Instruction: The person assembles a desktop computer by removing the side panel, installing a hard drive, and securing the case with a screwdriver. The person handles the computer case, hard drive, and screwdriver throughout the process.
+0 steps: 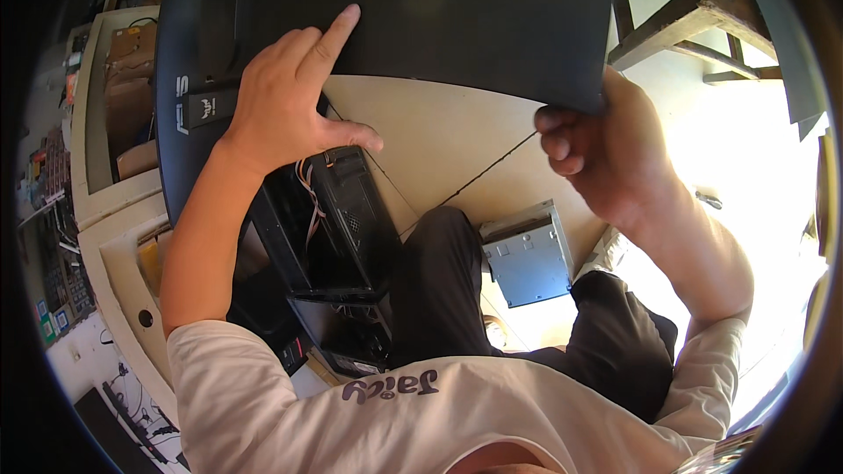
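A large flat black panel (457,35), apparently a computer case's side panel, spans the top of the view. My left hand (285,92) lies on its left part, index finger stretched out and thumb apart below the near edge. At the panel's near right corner, my right hand (615,149) has its fingers curled round the edge. A dark case front (171,44) borders the panel on the left; whether the two are joined I cannot tell. Below my left hand stands an opened black computer case (364,219), with loose cables (309,193) inside.
On the floor between my legs is a silver metal box (531,268), possibly a disc drive. A wooden stool or bench frame (694,13) stands at the far right. Along the left runs pale shelving (92,149) with cardboard boxes (132,70). Dark grout lines cross the tiled floor (439,140).
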The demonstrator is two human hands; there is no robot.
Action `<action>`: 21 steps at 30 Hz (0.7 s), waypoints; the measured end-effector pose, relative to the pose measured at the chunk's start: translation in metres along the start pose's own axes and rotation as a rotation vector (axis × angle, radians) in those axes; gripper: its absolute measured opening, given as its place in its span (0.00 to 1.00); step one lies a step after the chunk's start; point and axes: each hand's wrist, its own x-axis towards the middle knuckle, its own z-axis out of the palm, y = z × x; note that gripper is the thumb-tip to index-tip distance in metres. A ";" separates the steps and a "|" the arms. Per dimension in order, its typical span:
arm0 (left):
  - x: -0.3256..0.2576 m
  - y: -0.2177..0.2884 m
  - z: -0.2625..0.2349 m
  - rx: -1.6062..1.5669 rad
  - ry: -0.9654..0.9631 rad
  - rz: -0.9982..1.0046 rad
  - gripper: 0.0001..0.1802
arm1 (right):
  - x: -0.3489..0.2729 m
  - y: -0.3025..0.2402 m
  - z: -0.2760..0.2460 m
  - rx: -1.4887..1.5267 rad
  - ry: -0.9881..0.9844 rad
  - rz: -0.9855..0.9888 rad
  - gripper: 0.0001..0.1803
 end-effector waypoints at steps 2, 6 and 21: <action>0.006 -0.003 0.001 0.167 -0.016 0.008 0.46 | -0.003 0.002 0.006 0.007 -0.056 0.051 0.22; 0.013 -0.040 -0.005 0.177 -0.013 -0.026 0.38 | -0.002 0.000 0.017 -0.090 -0.142 0.163 0.27; -0.013 0.102 0.008 -1.669 0.052 -1.044 0.17 | 0.069 0.130 -0.413 -2.049 0.866 -0.500 0.25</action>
